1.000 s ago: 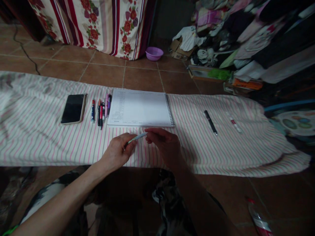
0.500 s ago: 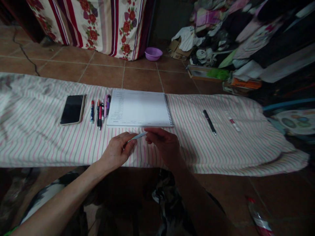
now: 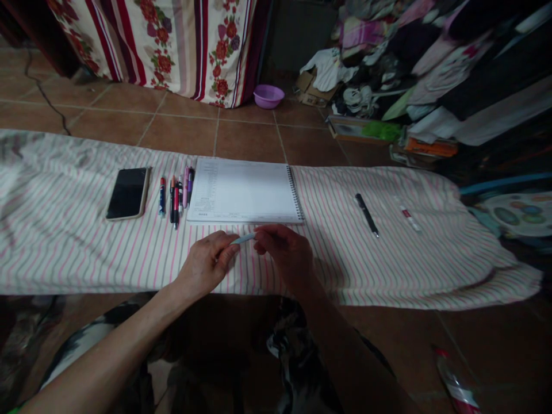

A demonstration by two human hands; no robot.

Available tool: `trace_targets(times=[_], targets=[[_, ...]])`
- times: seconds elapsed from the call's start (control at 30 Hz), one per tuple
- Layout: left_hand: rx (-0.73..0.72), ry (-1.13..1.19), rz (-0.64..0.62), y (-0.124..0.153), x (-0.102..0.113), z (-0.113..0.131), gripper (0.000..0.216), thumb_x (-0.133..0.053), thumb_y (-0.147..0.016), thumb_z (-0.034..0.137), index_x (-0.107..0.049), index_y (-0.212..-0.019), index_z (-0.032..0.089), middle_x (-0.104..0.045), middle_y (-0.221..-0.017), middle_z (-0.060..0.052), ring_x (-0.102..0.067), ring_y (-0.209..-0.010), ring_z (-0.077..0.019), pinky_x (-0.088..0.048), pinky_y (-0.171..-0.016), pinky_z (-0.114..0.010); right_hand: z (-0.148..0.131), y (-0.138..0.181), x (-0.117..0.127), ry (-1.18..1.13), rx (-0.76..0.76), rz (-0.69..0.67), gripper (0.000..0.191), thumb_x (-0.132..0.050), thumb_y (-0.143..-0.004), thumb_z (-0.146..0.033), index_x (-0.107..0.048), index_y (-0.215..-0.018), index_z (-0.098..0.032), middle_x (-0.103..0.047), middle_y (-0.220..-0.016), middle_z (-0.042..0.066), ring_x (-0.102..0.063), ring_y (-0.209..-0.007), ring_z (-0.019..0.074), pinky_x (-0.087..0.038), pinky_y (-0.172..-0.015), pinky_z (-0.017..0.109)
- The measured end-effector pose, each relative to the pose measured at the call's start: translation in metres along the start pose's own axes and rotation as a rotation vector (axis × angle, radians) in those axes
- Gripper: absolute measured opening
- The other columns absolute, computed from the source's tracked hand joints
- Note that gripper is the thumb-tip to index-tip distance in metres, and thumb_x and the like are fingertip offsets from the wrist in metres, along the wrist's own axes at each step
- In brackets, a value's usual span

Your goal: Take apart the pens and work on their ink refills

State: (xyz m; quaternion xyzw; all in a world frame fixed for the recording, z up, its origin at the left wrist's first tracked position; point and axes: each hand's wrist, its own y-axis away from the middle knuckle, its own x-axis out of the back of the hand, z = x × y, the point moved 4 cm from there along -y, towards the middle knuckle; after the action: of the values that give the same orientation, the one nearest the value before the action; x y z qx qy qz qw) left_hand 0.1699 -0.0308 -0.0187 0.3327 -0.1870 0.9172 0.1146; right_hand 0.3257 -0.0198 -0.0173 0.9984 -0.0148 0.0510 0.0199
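Note:
My left hand (image 3: pixel 207 264) and my right hand (image 3: pixel 284 256) both pinch a pale blue pen (image 3: pixel 244 238), one at each end, just above the striped cloth (image 3: pixel 86 247). The pen lies crosswise right in front of an open spiral notebook (image 3: pixel 245 191). Left of the notebook lie several coloured pens (image 3: pixel 176 192) in a row, and beyond them a dark phone (image 3: pixel 127 192) face up. To the right on the cloth lie a black pen (image 3: pixel 367 214) and a white pen with a red mark (image 3: pixel 409 215).
The cloth lies on a brown tiled floor (image 3: pixel 241 138). Behind stand a flowered hanging fabric (image 3: pixel 172 40), a purple bowl (image 3: pixel 268 95) and a heap of clothes (image 3: pixel 409 63) at the right. A plastic bottle (image 3: pixel 455 385) lies at the lower right.
My hands have drawn slightly closer together on the pale blue pen; less of it shows between them. Nothing else has moved.

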Motion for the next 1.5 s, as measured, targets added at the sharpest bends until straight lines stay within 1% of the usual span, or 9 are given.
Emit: trace_targets(times=[0.13,0.33,0.5,0.63,0.83,0.93,1.07,1.2,1.5], targets=[[0.023,-0.014,-0.007,-0.0009,0.0005,-0.0006,0.020,-0.043,-0.086,0.024,-0.061,-0.090,0.018,-0.058,-0.070,-0.002,-0.055,-0.068,-0.0134,-0.043,-0.062,-0.025,0.0000,-0.0005,-0.0005,-0.062,-0.002,-0.030,0.019,-0.063,-0.070,-0.030,-0.067,-0.086,-0.019,-0.066,-0.061,-0.001,-0.061,-0.055,0.0105,-0.053,-0.057,0.025],[0.020,-0.015,-0.027,-0.0004,-0.0014,-0.0011,0.022,-0.041,-0.087,0.025,-0.062,-0.089,0.018,-0.058,-0.071,-0.001,-0.055,-0.067,-0.0131,-0.043,-0.062,-0.025,-0.0003,-0.0015,0.0011,-0.043,0.014,-0.011,0.012,-0.064,-0.069,-0.024,-0.069,-0.079,-0.020,-0.064,-0.058,-0.002,-0.058,-0.053,0.0093,-0.051,-0.055,0.022],[0.017,-0.042,-0.016,-0.0008,-0.0019,-0.0004,0.022,-0.042,-0.087,0.026,-0.063,-0.088,0.018,-0.058,-0.069,-0.001,-0.055,-0.066,-0.0131,-0.043,-0.061,-0.025,0.0014,-0.0017,0.0017,0.006,-0.014,0.007,0.012,-0.064,-0.069,-0.028,-0.068,-0.076,-0.019,-0.063,-0.056,-0.002,-0.058,-0.052,0.0098,-0.049,-0.053,0.022],[0.006,-0.045,-0.002,-0.0011,-0.0023,-0.0002,0.021,-0.042,-0.086,0.026,-0.062,-0.089,0.019,-0.058,-0.070,-0.002,-0.056,-0.068,-0.0133,-0.043,-0.062,-0.025,0.0001,-0.0002,0.0016,0.052,-0.005,0.007,0.015,-0.062,-0.071,-0.031,-0.065,-0.075,-0.017,-0.061,-0.055,-0.002,-0.057,-0.051,0.0096,-0.048,-0.052,0.021],[0.015,-0.053,-0.015,-0.0012,-0.0036,-0.0007,0.021,-0.041,-0.087,0.026,-0.061,-0.088,0.019,-0.057,-0.069,-0.001,-0.055,-0.067,-0.0131,-0.042,-0.062,-0.025,-0.0024,0.0008,0.0007,0.120,0.058,-0.002,0.015,-0.059,-0.074,-0.032,-0.061,-0.073,-0.017,-0.057,-0.054,-0.003,-0.054,-0.050,0.0085,-0.045,-0.051,0.020],[0.007,-0.042,-0.011,-0.0015,-0.0027,-0.0005,0.022,-0.041,-0.087,0.027,-0.062,-0.088,0.018,-0.057,-0.069,-0.001,-0.055,-0.067,-0.0133,-0.042,-0.062,-0.025,-0.0011,0.0001,0.0010,0.078,0.051,-0.007,0.014,-0.060,-0.074,-0.031,-0.063,-0.074,-0.017,-0.058,-0.054,-0.003,-0.054,-0.050,0.0084,-0.046,-0.052,0.020],[0.019,0.001,-0.031,-0.0017,-0.0015,-0.0010,0.021,-0.042,-0.086,0.026,-0.062,-0.089,0.018,-0.059,-0.071,-0.001,-0.056,-0.068,-0.0134,-0.043,-0.063,-0.025,0.0006,-0.0004,0.0007,-0.017,0.007,-0.021,0.014,-0.061,-0.072,-0.028,-0.067,-0.081,-0.018,-0.062,-0.058,-0.002,-0.057,-0.053,0.0086,-0.049,-0.054,0.020],[0.022,0.026,-0.044,-0.0016,-0.0010,-0.0013,0.021,-0.042,-0.087,0.025,-0.061,-0.089,0.018,-0.060,-0.072,-0.001,-0.056,-0.068,-0.0132,-0.043,-0.063,-0.025,0.0005,-0.0004,0.0001,-0.077,-0.003,0.001,0.015,-0.063,-0.070,-0.024,-0.069,-0.083,-0.021,-0.063,-0.058,-0.003,-0.057,-0.052,0.0081,-0.049,-0.053,0.020],[0.013,0.022,-0.024,-0.0019,-0.0026,-0.0012,0.022,-0.042,-0.087,0.025,-0.062,-0.086,0.017,-0.059,-0.069,-0.001,-0.056,-0.066,-0.0130,-0.043,-0.061,-0.025,0.0018,-0.0018,0.0015,-0.040,-0.007,-0.001,0.013,-0.063,-0.070,-0.025,-0.069,-0.079,-0.019,-0.061,-0.056,-0.003,-0.056,-0.053,0.0086,-0.047,-0.054,0.020]])
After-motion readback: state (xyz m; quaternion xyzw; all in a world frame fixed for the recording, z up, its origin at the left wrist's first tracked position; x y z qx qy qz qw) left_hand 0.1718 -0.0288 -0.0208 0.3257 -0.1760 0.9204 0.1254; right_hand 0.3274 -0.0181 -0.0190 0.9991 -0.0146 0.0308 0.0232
